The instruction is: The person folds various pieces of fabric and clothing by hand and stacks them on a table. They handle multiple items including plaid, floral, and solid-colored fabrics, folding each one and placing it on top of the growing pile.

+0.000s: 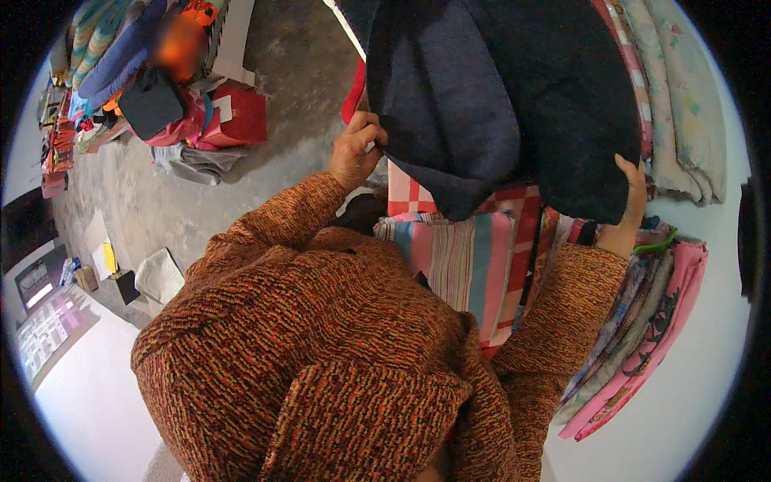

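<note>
A large dark navy-black cloth hangs between my hands, one layer folded over at its left part. I cannot tell whether it is a garment. My left hand is closed on its left edge, pinching the fabric between thumb and fingers. At the lower right edge, my right hand holds the cloth with the thumb side showing; the other fingers are mostly hidden. Below the cloth lie a folded striped fabric in pink, blue and white, and a red-and-white checked fabric, partly covered.
Folded clothes with a pink one outermost stand at the right. Pale patterned fabric hangs at the upper right. On the concrete floor, a red bag, a grey cloth and a black square item lie among heaped textiles.
</note>
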Demonstrator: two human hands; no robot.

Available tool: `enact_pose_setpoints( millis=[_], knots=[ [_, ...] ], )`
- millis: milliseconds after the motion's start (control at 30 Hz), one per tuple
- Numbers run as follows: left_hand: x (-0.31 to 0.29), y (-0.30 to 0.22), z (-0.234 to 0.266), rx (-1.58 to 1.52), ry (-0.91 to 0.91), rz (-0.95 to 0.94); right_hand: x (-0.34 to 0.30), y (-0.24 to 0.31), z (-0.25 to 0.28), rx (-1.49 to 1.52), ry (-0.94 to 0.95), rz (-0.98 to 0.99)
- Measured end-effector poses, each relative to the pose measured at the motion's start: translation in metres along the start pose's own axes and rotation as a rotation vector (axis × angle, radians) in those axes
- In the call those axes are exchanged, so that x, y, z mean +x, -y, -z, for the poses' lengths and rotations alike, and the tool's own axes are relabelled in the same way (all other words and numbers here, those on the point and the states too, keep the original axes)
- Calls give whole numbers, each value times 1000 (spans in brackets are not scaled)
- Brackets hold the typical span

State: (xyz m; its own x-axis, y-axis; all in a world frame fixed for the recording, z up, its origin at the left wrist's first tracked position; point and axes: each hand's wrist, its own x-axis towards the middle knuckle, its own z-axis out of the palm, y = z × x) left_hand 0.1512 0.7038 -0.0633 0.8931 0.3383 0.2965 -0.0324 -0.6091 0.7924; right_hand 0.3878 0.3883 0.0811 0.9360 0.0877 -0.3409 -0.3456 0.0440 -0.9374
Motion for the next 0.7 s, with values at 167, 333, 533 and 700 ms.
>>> enact_pose_setpoints(
  millis=[167, 333, 533, 700],
  knots=[
    [-11, 0, 13, -15, 1, -25, 11, -4, 11, 7, 109, 26],
    [-26, -12, 54, 34, 11, 24, 2, 1, 1, 48, 93, -47],
    [-34, -16, 76, 59, 0, 12, -5, 1, 3, -1, 41, -5],
    [-35, -27, 76, 49, -24, 49, 1, -6, 9, -56, 23, 43]
  ],
)
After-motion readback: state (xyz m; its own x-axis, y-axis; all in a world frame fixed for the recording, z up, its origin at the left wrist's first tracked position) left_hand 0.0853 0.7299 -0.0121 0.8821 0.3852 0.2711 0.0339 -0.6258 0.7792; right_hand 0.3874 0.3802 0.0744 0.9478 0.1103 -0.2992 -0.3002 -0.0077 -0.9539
